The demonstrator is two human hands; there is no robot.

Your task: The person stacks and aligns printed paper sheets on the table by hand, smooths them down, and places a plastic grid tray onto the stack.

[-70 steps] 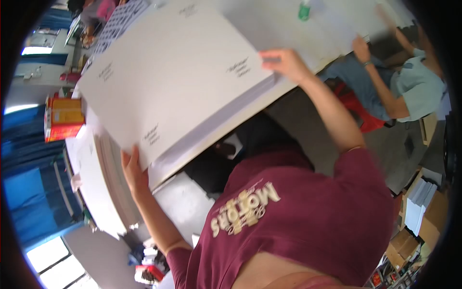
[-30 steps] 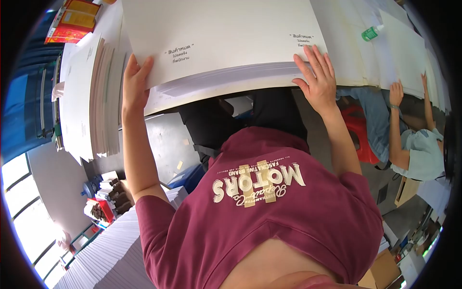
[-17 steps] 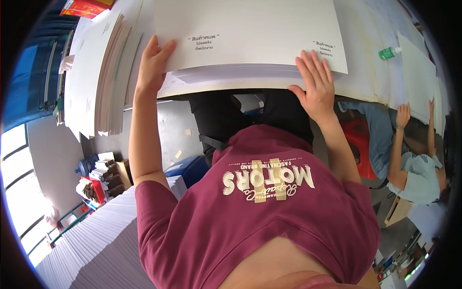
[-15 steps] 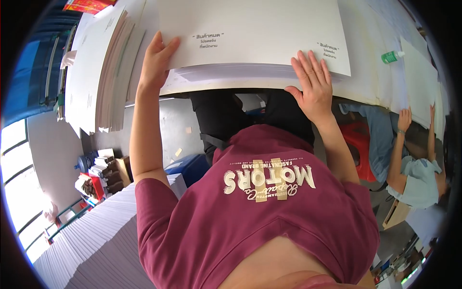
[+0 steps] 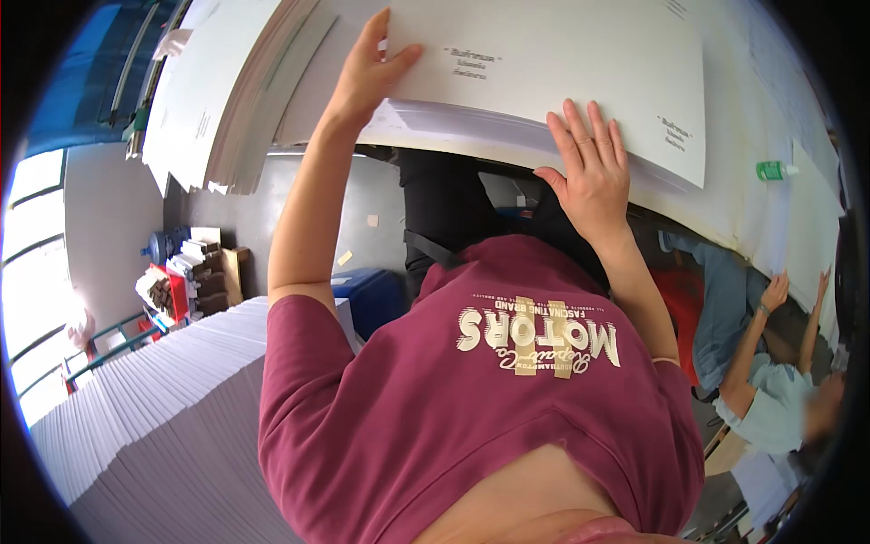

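Note:
A large white printed sheet [image 5: 562, 54] with small dark lettering lies on top of similar sheets on the table. At its left edge is my left hand [image 5: 367, 82], thumb on the upper face and fingers along or under the edge; the finger ends are partly hidden. My right hand [image 5: 589, 172] rests flat on the near edge, fingers stretched out and slightly apart, left of the lettering in the right corner. Beneath the near edge, the lower sheets [image 5: 471, 118] show as a pale layered band.
A tall stack of printed sheets [image 5: 213, 82] stands left on the table. A green bottle [image 5: 772, 170] lies to the right, near a co-worker [image 5: 770, 390] whose hands touch another white sheet [image 5: 802, 227]. Behind my left side is a long row of white paper [image 5: 172, 408], beside a blue bin [image 5: 372, 295].
The view has turned, so the table appears tilted. My right hand has shifted left relative to the sheet's right-corner lettering. My left hand keeps its place at the left edge.

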